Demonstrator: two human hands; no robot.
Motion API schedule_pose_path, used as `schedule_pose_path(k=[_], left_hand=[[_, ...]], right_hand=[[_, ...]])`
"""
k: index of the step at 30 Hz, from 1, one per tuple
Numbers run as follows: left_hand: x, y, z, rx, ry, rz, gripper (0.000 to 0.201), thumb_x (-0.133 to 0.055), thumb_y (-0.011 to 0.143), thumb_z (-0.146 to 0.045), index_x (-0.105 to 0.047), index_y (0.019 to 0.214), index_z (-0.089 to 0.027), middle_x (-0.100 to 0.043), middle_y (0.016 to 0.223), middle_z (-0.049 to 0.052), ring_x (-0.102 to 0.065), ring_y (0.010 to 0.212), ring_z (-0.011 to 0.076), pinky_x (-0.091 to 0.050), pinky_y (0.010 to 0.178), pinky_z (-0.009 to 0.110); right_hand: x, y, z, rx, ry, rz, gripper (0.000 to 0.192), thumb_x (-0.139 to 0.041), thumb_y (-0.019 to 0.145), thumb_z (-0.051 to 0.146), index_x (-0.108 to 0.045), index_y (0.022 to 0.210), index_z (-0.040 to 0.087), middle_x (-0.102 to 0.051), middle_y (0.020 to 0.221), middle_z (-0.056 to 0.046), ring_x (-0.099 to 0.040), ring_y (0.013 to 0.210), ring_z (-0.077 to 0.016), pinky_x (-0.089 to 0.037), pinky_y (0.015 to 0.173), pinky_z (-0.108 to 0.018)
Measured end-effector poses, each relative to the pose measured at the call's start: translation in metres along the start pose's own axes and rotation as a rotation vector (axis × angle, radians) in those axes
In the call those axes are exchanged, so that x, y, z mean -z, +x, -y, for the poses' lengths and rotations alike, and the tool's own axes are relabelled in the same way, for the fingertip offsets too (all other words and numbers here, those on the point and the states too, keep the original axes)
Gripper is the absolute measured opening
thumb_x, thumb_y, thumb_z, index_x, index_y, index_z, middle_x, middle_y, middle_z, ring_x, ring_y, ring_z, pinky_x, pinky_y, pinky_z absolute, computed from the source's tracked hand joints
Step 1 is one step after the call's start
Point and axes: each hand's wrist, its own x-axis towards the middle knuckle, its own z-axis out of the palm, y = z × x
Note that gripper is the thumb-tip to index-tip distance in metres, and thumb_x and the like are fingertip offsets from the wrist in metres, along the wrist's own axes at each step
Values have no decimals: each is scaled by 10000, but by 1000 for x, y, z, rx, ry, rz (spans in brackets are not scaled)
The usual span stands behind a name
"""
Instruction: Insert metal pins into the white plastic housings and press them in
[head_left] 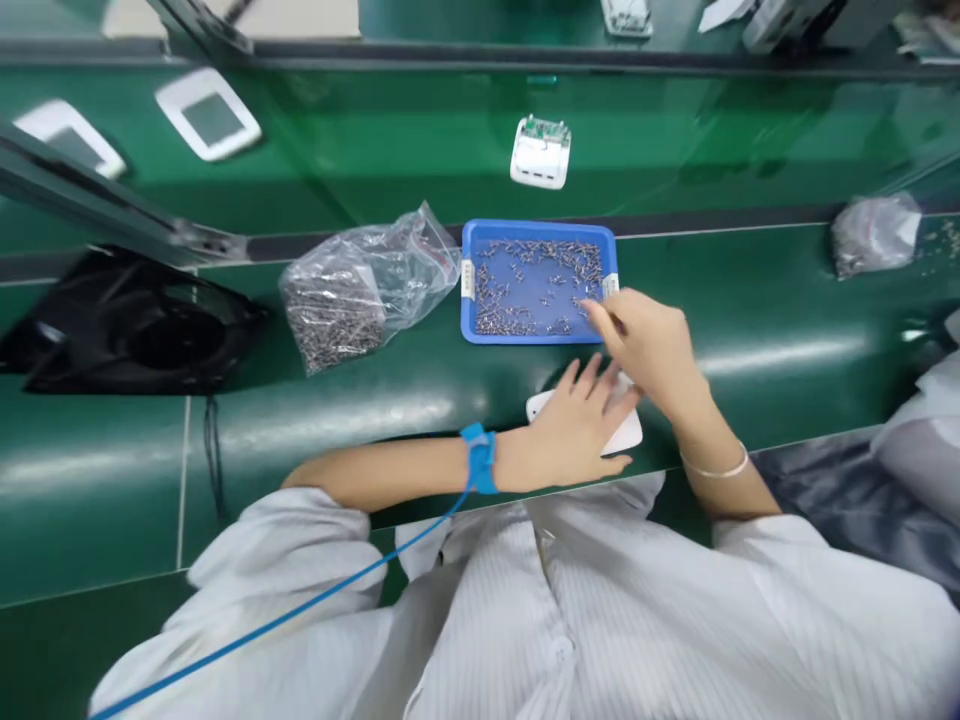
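My left hand lies flat with its fingers spread over a white plastic housing near the bench's front edge. The hand covers most of that housing. A blue wrist strap with a cord is round my left wrist. Above it, my right hand reaches over the lower right corner of a shallow blue tray. Its thumb and forefinger are pinched together among small metal screws in the tray. What sits between those fingertips is too small to make out.
A clear plastic bag of screws lies left of the tray, beside a black fan. Behind the tray stands an open white housing with a circuit board. White units with screens are at the upper left. Another bag lies far right.
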Motion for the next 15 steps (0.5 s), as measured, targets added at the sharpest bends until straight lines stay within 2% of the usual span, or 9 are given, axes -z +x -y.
schedule_pose_path(k=[1, 3, 5, 6, 8, 10, 12, 13, 15], left_hand=[[-4, 4, -4, -17, 27, 6, 918, -705, 818, -489, -280, 1541, -116, -322, 1543, 263, -372, 1383, 470, -305, 1113, 591], [-6, 5, -8, -46, 5, 22, 971, -762, 761, -403, -252, 1551, -157, -376, 1487, 240, -475, 1280, 434, -414, 1017, 559], [3, -4, -8, -56, -136, -14, 1017, -782, 705, -361, -244, 1540, -143, -441, 1381, 203, -531, 1200, 364, -483, 964, 493], [12, -12, -7, -51, -219, -87, 1031, -786, 681, -351, -242, 1530, -135, -442, 1345, 186, -531, 1199, 336, -499, 967, 463], [32, -26, -1, -32, -303, -368, 1032, -791, 639, -315, -250, 1503, -158, -413, 1304, 152, -507, 1244, 305, -495, 1020, 435], [55, -33, 17, -57, -201, -758, 1023, -798, 597, -294, -272, 1472, -228, -383, 1263, 104, -487, 1256, 293, -477, 1058, 460], [77, -27, 50, -67, 18, -1087, 1040, -827, 555, -312, -288, 1445, -279, -356, 1241, 70, -473, 1234, 283, -464, 1070, 489], [87, -20, 72, -8, 122, -1206, 1047, -832, 549, -303, -287, 1442, -283, -336, 1272, 70, -449, 1248, 276, -452, 1083, 483], [108, 3, 122, 241, 179, -1317, 1014, -839, 601, -272, -290, 1452, -235, -311, 1359, 96, -412, 1283, 249, -402, 1128, 442]], right_hand=[[-5, 16, -8, -30, -97, 67, 366, -412, 1027, 408, -697, 923, 204, -691, 843, -39, -593, 690, -140, -312, 550, -280], [-17, 38, -19, -75, -202, 190, 299, -434, 1020, 352, -703, 1077, 234, -719, 1015, -41, -643, 818, -161, -311, 576, -276], [-26, 48, -24, -91, -188, 273, 281, -464, 1010, 361, -712, 1095, 260, -722, 1069, -31, -657, 900, -175, -336, 611, -273], [-30, 50, -24, -91, -165, 300, 281, -480, 1004, 387, -717, 1092, 267, -721, 1079, -28, -658, 927, -181, -351, 630, -272], [-35, 51, -22, -87, -138, 350, 296, -489, 996, 431, -718, 1109, 281, -715, 1093, -28, -657, 959, -193, -372, 654, -273], [-38, 51, -18, -102, -135, 383, 320, -464, 1003, 423, -717, 1128, 270, -710, 1091, -53, -656, 959, -205, -381, 663, -278], [-40, 51, -14, -120, -135, 385, 343, -442, 1009, 409, -719, 1135, 252, -704, 1091, -82, -651, 968, -217, -386, 673, -282], [-42, 51, -13, -123, -134, 378, 351, -436, 1010, 413, -720, 1140, 251, -700, 1093, -89, -648, 975, -220, -388, 676, -283], [-45, 50, -11, -115, -136, 363, 365, -428, 1011, 436, -715, 1156, 263, -690, 1108, -85, -637, 1002, -222, -385, 673, -281]])
